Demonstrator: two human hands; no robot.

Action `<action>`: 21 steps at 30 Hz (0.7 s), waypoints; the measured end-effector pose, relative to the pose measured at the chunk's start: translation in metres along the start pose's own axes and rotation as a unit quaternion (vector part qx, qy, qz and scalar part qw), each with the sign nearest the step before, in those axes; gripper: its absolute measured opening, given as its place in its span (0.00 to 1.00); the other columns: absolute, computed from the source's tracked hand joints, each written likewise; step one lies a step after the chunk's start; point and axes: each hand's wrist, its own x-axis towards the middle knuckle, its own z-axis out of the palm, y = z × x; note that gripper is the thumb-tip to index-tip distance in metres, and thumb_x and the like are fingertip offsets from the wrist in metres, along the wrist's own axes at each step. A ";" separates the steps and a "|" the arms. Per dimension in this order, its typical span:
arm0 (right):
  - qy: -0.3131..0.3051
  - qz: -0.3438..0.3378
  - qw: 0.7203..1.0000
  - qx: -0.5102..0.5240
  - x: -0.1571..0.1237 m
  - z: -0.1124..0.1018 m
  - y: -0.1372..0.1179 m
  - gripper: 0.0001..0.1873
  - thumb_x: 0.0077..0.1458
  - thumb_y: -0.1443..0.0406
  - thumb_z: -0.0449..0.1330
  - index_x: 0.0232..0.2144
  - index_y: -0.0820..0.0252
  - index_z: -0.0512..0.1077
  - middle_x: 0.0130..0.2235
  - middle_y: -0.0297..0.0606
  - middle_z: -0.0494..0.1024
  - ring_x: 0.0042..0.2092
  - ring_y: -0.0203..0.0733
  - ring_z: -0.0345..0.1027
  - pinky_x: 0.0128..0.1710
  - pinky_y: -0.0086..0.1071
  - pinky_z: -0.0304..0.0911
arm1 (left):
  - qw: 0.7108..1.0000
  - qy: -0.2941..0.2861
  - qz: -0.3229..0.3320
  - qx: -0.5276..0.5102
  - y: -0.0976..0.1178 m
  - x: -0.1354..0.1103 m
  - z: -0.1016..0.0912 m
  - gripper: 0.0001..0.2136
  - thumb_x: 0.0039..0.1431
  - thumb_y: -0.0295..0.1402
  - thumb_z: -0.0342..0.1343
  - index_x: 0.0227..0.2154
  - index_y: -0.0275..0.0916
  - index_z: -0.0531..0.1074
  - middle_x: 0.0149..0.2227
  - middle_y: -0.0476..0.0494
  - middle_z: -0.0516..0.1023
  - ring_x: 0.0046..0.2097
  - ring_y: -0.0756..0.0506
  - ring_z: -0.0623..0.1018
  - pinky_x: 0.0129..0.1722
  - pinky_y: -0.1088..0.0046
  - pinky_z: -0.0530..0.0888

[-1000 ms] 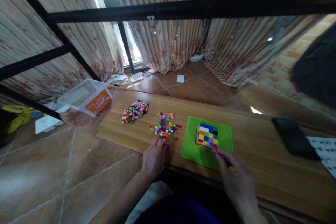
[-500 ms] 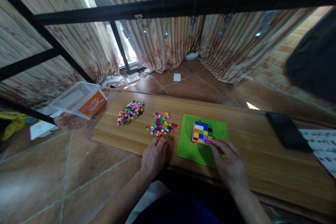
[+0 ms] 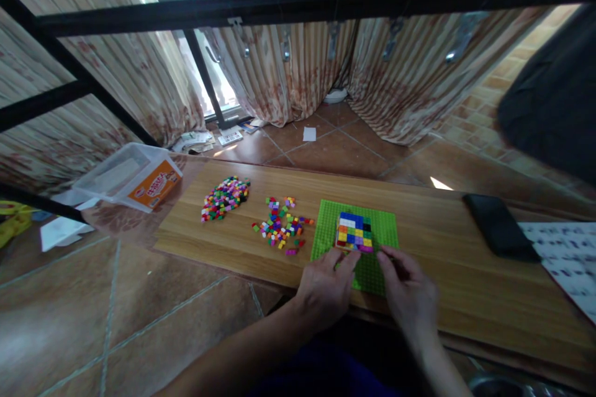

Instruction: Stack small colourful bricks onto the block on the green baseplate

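Observation:
A low block of multicoloured toy bricks (image 3: pixel 352 232) stands on the green baseplate (image 3: pixel 323 220). Magenta shows at its near right corner. My left hand (image 3: pixel 326 285) reaches over the plate's near left part, its extended fingertips at the block's front edge and seemingly touching it. Just right of the block, my right hand (image 3: pixel 410 282) has thumb and index drawn together above the plate; whether anything sits between them is hidden. Loose bricks (image 3: pixel 279 229) lie scattered left of the plate, with a magenta brick (image 3: pixel 291 252) at their near side.
A larger brick pile (image 3: pixel 226 198) lies farther left on the wooden table (image 3: pixel 433 242). Beyond the table's left end is a clear plastic box (image 3: pixel 135 177) with an orange label. A black phone-like slab (image 3: pixel 500 226) and printed paper (image 3: pixel 565 260) lie right. A dark bar (image 3: pixel 298 3) crosses ahead.
My left hand has moved right from the loose bricks to the block, leaving a magenta brick on the table. My right fingers have come away from the block's corner. The view has shifted slightly.

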 end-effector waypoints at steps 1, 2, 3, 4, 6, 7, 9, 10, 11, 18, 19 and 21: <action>-0.003 0.024 1.000 0.012 0.001 0.001 0.000 0.19 0.55 0.51 0.59 0.37 0.59 0.78 0.38 0.42 0.81 0.38 0.44 0.75 0.40 0.37 0.68 | 1.000 -0.006 0.001 0.006 0.002 0.002 0.002 0.19 0.65 0.31 0.46 0.58 0.38 0.62 0.45 0.41 0.74 0.42 0.45 0.76 0.41 0.67 0.78; -0.009 0.043 0.999 0.026 0.002 0.002 0.000 0.20 0.55 0.51 0.58 0.38 0.59 0.78 0.39 0.43 0.81 0.40 0.45 0.75 0.42 0.38 0.68 | 1.000 -0.012 0.000 0.011 0.002 0.004 0.003 0.19 0.65 0.31 0.46 0.58 0.38 0.62 0.45 0.41 0.74 0.42 0.44 0.76 0.41 0.66 0.78; -0.018 0.056 0.997 0.042 0.003 0.004 0.000 0.20 0.54 0.51 0.59 0.38 0.60 0.78 0.39 0.43 0.81 0.40 0.45 0.75 0.43 0.38 0.68 | 1.000 -0.017 -0.002 0.016 0.003 0.005 0.004 0.20 0.65 0.31 0.45 0.59 0.39 0.61 0.46 0.40 0.74 0.43 0.44 0.76 0.41 0.66 0.78; -0.027 0.066 0.996 0.059 0.004 0.006 -0.001 0.20 0.54 0.51 0.59 0.38 0.60 0.77 0.39 0.43 0.81 0.41 0.46 0.75 0.43 0.39 0.68 | 1.000 -0.021 -0.003 0.021 0.002 0.006 0.005 0.20 0.65 0.30 0.45 0.59 0.39 0.61 0.46 0.40 0.74 0.44 0.44 0.76 0.42 0.66 0.79; -0.034 0.081 0.992 0.091 0.007 0.011 -0.002 0.21 0.52 0.51 0.61 0.38 0.61 0.78 0.39 0.44 0.82 0.40 0.46 0.75 0.43 0.39 0.68 | 0.999 -0.027 0.000 0.029 0.001 0.008 0.006 0.21 0.64 0.30 0.45 0.60 0.38 0.60 0.47 0.39 0.73 0.45 0.44 0.76 0.43 0.65 0.78; -0.033 0.088 0.990 0.104 0.008 0.013 -0.002 0.20 0.51 0.51 0.61 0.37 0.61 0.78 0.38 0.44 0.82 0.40 0.46 0.75 0.43 0.39 0.68 | 0.999 -0.028 0.002 0.033 0.000 0.008 0.007 0.21 0.64 0.29 0.45 0.60 0.38 0.60 0.47 0.39 0.73 0.45 0.43 0.76 0.44 0.65 0.78; -0.027 0.103 0.986 0.127 0.009 0.017 -0.002 0.20 0.49 0.51 0.63 0.36 0.61 0.78 0.37 0.43 0.82 0.39 0.45 0.75 0.42 0.39 0.69 | 0.999 -0.030 0.009 0.041 -0.002 0.008 0.010 0.22 0.64 0.30 0.45 0.61 0.38 0.59 0.47 0.39 0.73 0.45 0.43 0.76 0.44 0.65 0.78; -0.021 0.113 0.984 0.138 0.010 0.019 -0.002 0.19 0.48 0.52 0.64 0.35 0.61 0.78 0.37 0.43 0.82 0.38 0.45 0.75 0.42 0.39 0.69 | 0.999 -0.030 0.013 0.044 -0.003 0.008 0.011 0.22 0.64 0.30 0.45 0.61 0.38 0.58 0.48 0.39 0.73 0.45 0.43 0.76 0.44 0.65 0.78; -0.015 0.123 0.981 0.150 0.010 0.021 -0.003 0.19 0.47 0.52 0.65 0.35 0.61 0.79 0.36 0.43 0.82 0.38 0.45 0.75 0.42 0.39 0.69 | 0.998 -0.029 0.015 0.048 -0.003 0.008 0.012 0.22 0.64 0.30 0.45 0.61 0.38 0.58 0.48 0.39 0.73 0.45 0.43 0.76 0.44 0.65 0.78; 0.023 0.188 0.957 0.220 0.010 0.026 -0.007 0.20 0.38 0.53 0.69 0.32 0.60 0.79 0.33 0.40 0.82 0.35 0.43 0.75 0.41 0.38 0.69 | 0.997 -0.019 0.023 0.078 -0.004 0.005 0.015 0.22 0.66 0.30 0.43 0.62 0.38 0.56 0.47 0.40 0.73 0.42 0.44 0.76 0.41 0.66 0.78; 0.024 0.191 0.956 0.222 0.010 0.026 -0.008 0.20 0.37 0.53 0.69 0.32 0.60 0.79 0.33 0.40 0.82 0.35 0.43 0.74 0.40 0.38 0.69 | 0.996 -0.015 0.024 0.084 -0.004 0.005 0.015 0.22 0.66 0.30 0.43 0.62 0.38 0.56 0.46 0.40 0.73 0.42 0.44 0.76 0.41 0.67 0.78; 0.022 0.194 0.954 0.227 0.010 0.026 -0.010 0.20 0.37 0.54 0.70 0.32 0.60 0.79 0.32 0.40 0.82 0.35 0.42 0.74 0.40 0.37 0.69 | 0.995 -0.008 0.024 0.100 -0.004 0.005 0.017 0.22 0.66 0.29 0.43 0.62 0.38 0.56 0.45 0.40 0.74 0.41 0.45 0.76 0.39 0.68 0.78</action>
